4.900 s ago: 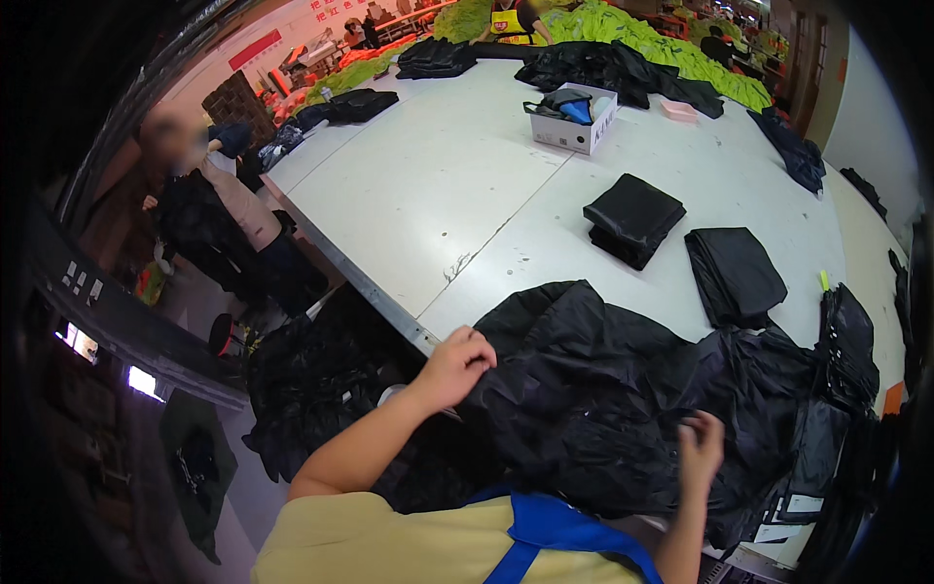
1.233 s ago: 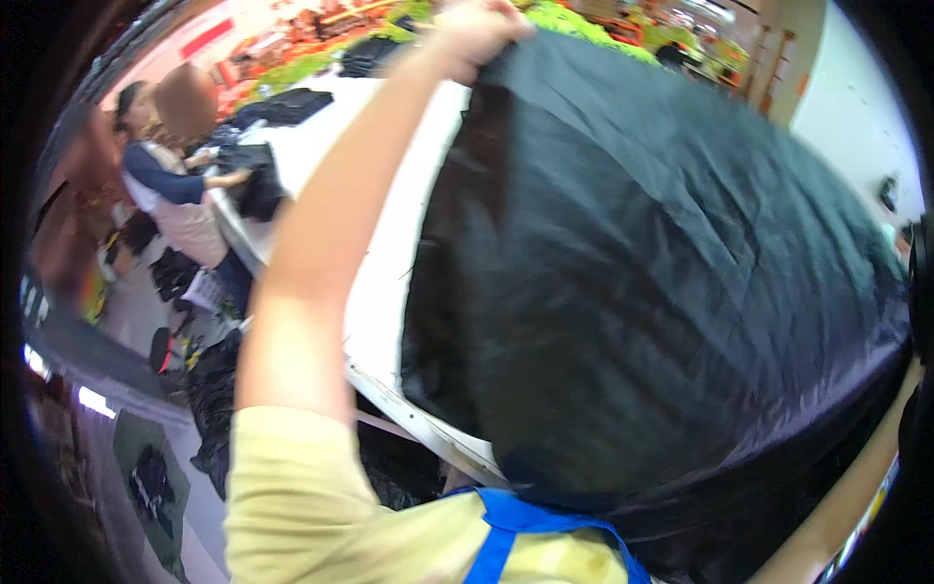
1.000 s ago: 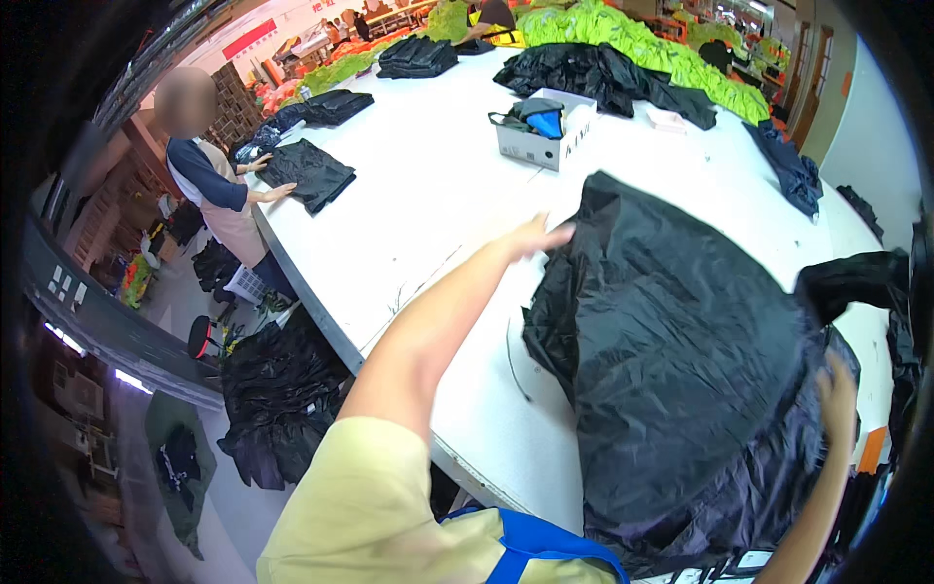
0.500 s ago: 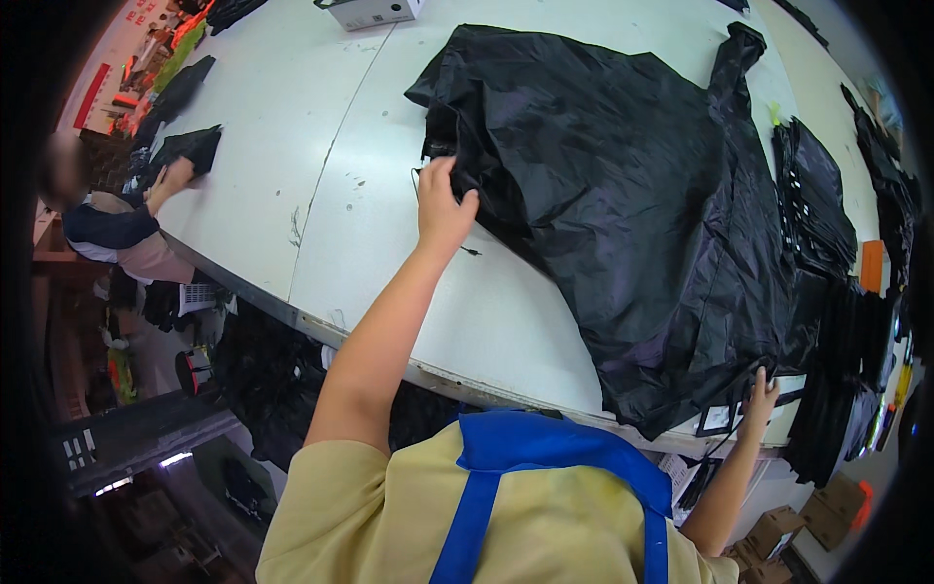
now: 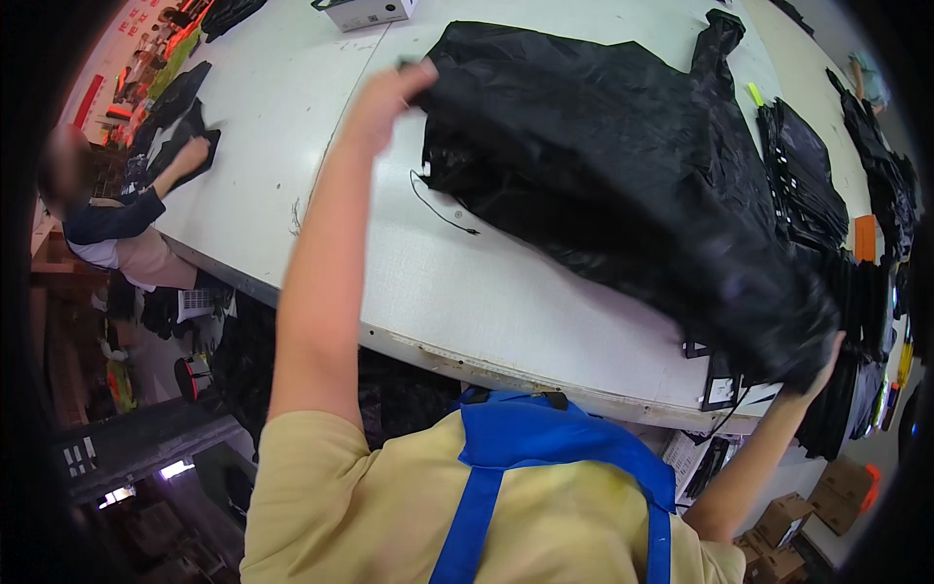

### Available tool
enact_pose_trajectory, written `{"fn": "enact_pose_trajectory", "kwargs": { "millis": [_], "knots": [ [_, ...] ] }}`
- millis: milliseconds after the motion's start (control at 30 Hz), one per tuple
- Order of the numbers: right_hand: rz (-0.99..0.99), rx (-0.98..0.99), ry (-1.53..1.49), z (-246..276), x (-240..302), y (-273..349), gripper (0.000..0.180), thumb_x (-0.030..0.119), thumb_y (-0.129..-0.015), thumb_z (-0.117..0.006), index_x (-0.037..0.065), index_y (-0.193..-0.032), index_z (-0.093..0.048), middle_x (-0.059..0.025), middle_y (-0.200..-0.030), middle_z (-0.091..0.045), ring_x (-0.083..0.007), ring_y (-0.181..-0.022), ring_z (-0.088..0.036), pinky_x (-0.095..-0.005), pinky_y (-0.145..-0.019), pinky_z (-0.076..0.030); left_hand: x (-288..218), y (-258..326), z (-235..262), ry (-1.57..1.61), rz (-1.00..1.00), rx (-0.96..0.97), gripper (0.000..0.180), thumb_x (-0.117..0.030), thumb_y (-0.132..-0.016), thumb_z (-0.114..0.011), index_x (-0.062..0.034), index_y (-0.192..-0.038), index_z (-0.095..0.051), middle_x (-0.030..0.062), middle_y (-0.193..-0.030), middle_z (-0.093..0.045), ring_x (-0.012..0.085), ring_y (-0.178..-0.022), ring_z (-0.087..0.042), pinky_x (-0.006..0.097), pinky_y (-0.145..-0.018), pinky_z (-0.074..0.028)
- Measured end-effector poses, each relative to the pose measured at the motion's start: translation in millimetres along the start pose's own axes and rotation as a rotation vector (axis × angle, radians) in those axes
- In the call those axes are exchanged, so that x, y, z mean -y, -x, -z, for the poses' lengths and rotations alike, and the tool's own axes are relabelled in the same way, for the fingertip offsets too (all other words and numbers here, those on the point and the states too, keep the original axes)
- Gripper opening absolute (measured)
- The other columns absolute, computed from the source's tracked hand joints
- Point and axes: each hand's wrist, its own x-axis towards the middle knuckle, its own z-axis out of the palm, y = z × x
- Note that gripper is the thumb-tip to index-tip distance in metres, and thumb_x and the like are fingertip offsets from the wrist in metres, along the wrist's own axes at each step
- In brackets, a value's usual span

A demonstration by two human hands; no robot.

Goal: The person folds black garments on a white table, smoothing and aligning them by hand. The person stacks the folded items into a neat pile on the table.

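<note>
A large garment [image 5: 574, 146] of thin, shiny black fabric lies across the white table, a sleeve-like part reaching to the far right. My left hand [image 5: 384, 102], smeared by motion, pinches its far left corner. At the near right, my right hand [image 5: 825, 368] grips the fabric's edge; most of its fingers are hidden behind the cloth. Between the hands the near side of the garment is lifted and blurred. A thin black cord [image 5: 443, 216] trails from its left end onto the table. Black tags with white labels [image 5: 720, 391] lie at the near edge, under the right side.
Stacked folded black pieces [image 5: 803, 175] lie to the right, beside an orange block [image 5: 865, 238]. A white box [image 5: 368, 12] stands at the far edge. On the left, another person [image 5: 122, 229] handles black fabric. Cardboard boxes [image 5: 781, 519] sit below, at the lower right.
My left hand has moved away from me, up to the garment's far left corner. The right hand has shifted right and slightly away, pulling the near edge off the table's front.
</note>
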Motion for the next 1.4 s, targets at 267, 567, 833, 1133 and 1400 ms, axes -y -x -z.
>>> {"fn": "enact_pose_trajectory", "kwargs": {
  "millis": [267,567,833,1133,1400],
  "knots": [
    [-0.034,-0.328,0.247,-4,-27,-43,0.049,0.018,-0.086,-0.062,0.008,-0.132,-0.048,-0.0078,-0.131,-0.053,-0.0253,-0.119,-0.050,-0.0402,-0.103,-0.036,23,5,-73,-0.069,0.138,0.314,0.047,-0.022,-0.079,-0.073,0.0039,-0.115,-0.055,0.0083,-0.106,-0.061,0.0153,-0.102,-0.054,0.028,-0.092,-0.042],
    [0.125,-0.060,0.499,-9,-2,-28,0.063,0.031,-0.090,-0.059,0.001,-0.139,-0.034,-0.0115,-0.141,-0.041,-0.0251,-0.129,-0.039,-0.0407,-0.109,-0.026,-30,17,-79,-0.074,0.045,0.301,0.046,-0.023,-0.085,-0.066,-0.0079,-0.127,-0.051,0.0037,-0.104,-0.064,0.0147,-0.103,-0.057,0.034,-0.090,-0.047],
    [0.162,-0.267,0.313,-48,64,-46,0.042,0.028,-0.095,-0.054,0.002,-0.128,-0.049,-0.0095,-0.125,-0.057,-0.0221,-0.112,-0.055,-0.0344,-0.099,-0.042,-65,22,-13,0.528,-0.058,0.320,0.050,-0.029,-0.088,-0.064,-0.0023,-0.127,-0.049,0.0089,-0.123,-0.058,0.0170,-0.110,-0.056,0.036,-0.098,-0.043],
    [0.062,-0.382,0.961,-61,113,-49,0.055,0.039,-0.093,-0.054,0.000,-0.131,-0.046,-0.0123,-0.123,-0.055,-0.0185,-0.110,-0.054,-0.0284,-0.094,-0.043,-85,69,42,0.081,0.078,0.133,0.035,-0.020,-0.090,-0.061,0.0052,-0.114,-0.055,0.0092,-0.107,-0.064,0.0158,-0.095,-0.062,0.030,-0.088,-0.049],
    [-0.372,-0.150,1.887,-4,115,94,0.037,0.032,-0.090,-0.050,0.003,-0.110,-0.062,-0.0122,-0.108,-0.061,-0.0214,-0.103,-0.054,-0.0339,-0.094,-0.038,-18,240,67,-0.418,0.220,-0.130,0.047,-0.020,-0.085,-0.062,0.0014,-0.124,-0.048,0.0109,-0.115,-0.058,0.0166,-0.109,-0.052,0.031,-0.098,-0.037]
  ]
}}
